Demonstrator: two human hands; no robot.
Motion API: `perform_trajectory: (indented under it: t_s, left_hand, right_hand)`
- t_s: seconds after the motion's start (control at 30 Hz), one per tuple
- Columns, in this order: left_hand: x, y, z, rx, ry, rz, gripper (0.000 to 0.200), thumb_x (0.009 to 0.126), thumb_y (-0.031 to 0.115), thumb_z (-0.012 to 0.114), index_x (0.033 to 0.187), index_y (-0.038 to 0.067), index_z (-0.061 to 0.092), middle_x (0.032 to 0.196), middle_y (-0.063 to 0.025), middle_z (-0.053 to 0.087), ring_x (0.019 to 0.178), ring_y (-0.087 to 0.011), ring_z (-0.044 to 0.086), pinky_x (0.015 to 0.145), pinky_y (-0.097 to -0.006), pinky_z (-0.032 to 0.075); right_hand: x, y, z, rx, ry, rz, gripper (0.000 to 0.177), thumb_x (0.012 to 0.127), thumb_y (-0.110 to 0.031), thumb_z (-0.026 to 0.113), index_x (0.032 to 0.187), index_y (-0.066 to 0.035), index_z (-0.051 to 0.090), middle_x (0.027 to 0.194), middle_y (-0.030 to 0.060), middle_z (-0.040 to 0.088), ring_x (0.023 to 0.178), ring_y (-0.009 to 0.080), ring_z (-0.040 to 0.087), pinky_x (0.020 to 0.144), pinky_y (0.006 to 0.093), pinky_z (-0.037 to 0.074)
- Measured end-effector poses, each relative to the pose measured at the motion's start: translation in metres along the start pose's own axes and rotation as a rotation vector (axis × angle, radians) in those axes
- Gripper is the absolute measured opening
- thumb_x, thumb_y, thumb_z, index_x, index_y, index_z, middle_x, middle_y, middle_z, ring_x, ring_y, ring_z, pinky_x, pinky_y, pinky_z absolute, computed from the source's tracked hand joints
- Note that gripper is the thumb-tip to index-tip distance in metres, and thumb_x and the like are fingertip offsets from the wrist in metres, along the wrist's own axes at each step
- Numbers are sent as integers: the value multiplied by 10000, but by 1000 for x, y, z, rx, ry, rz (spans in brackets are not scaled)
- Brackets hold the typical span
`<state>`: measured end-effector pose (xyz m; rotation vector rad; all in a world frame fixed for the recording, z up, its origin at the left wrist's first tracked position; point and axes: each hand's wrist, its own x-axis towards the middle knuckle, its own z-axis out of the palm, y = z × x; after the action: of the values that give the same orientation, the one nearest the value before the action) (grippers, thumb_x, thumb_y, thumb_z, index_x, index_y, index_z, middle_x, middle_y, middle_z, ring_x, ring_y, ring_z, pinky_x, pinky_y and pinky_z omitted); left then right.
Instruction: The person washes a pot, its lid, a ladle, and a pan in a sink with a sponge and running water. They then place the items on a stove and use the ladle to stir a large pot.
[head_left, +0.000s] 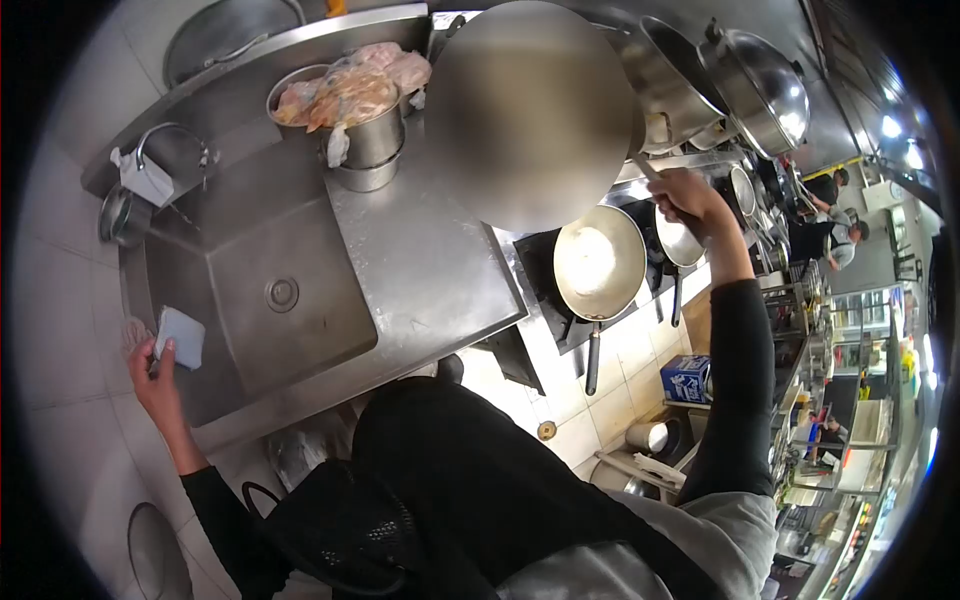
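Observation:
Over the left end of the sink [290,232], my left hand [160,395] is closed on a pale, blocky sponge [181,338], thumb on its face. A pinkish mesh-like piece [135,332] shows just beside those fingers. My right hand [685,197], stretched out to the right, is wrapped around a thin handle [646,168]. That handle runs into a large round blurred area, so what it belongs to cannot be made out. Below this hand are a light-coloured frying pan [600,263] on the stove and a second pan [680,238] beside it.
Steel pots [366,140] heaped with bagged, raw-looking meat stand behind the sink. A curved faucet [172,135] rises at the sink's far left. Large steel bowls [755,90] lean at the upper right. A blue box [687,379] sits low beyond the stove; other people are farther right.

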<state>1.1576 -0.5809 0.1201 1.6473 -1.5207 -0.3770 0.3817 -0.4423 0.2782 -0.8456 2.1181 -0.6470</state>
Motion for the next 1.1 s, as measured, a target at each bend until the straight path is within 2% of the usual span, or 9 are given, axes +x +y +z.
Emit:
perform_trajectory:
  t_s: [0.07,0.17,0.37,0.57,0.67,0.77,0.97,1.03,1.1]
  left_hand:
    - [2,10,4,-25,-12,23,248,875,209,750,1031,43,653,1104,-18,588,1004,-144,545,818,-275,415]
    - [-3,33,5,18,3,19,241,874,208,751,1025,51,647,1089,-9,586,985,-137,540,808,-267,409]
    - [-6,11,-2,10,26,49,240,869,214,754,1023,62,649,1093,9,585,957,-130,531,790,-268,411]
    - [-4,2,6,-44,-47,-38,278,865,204,762,1064,31,674,1064,-28,618,957,-142,560,832,-281,435]
    - [0,-2,11,-77,-83,-48,307,863,204,765,1083,8,679,1058,-54,635,966,-154,577,872,-293,445]
    - [2,-12,15,-124,-68,-38,302,852,183,768,1072,-2,678,1059,-73,644,978,-166,586,897,-307,459]
    - [-6,9,-6,-88,36,-48,338,798,240,813,1021,10,704,983,-52,657,900,-152,587,830,-288,465]
    - [-6,7,-17,-119,103,-28,334,783,229,821,1014,17,706,970,-54,641,907,-157,572,827,-285,456]
    - [-14,1,-29,-139,142,-79,326,779,217,822,1009,18,706,971,-55,636,914,-159,568,825,-284,453]
  right_hand:
    - [15,0,8,247,-8,108,252,888,-107,564,649,-48,514,574,17,491,453,102,457,407,257,359]
    - [21,8,9,1016,-230,199,189,974,-49,462,787,-28,446,647,-16,429,471,38,410,375,166,358]
    - [-33,5,-6,1238,-361,143,186,1009,-77,403,848,8,443,661,-16,418,450,12,393,343,141,372]
    - [-101,-4,-24,1141,-365,139,221,1019,-143,398,850,-17,465,543,-7,427,342,59,411,266,190,378]
    - [-144,-16,-17,1126,-415,62,226,1008,-130,402,1098,68,462,643,63,502,332,76,424,261,231,424]
    - [-187,-23,-1,1184,-381,38,467,982,-95,417,1402,80,313,746,115,534,326,82,424,239,237,391]
    - [-209,5,41,843,-366,38,652,895,-87,530,1458,71,242,668,75,470,303,92,351,240,249,324]
    - [-210,-38,92,819,-600,190,692,863,-104,563,1465,62,265,646,45,438,309,82,335,244,247,312]
    - [-200,-55,138,653,-614,238,684,863,-119,548,1475,41,290,643,25,429,320,55,325,254,222,274]
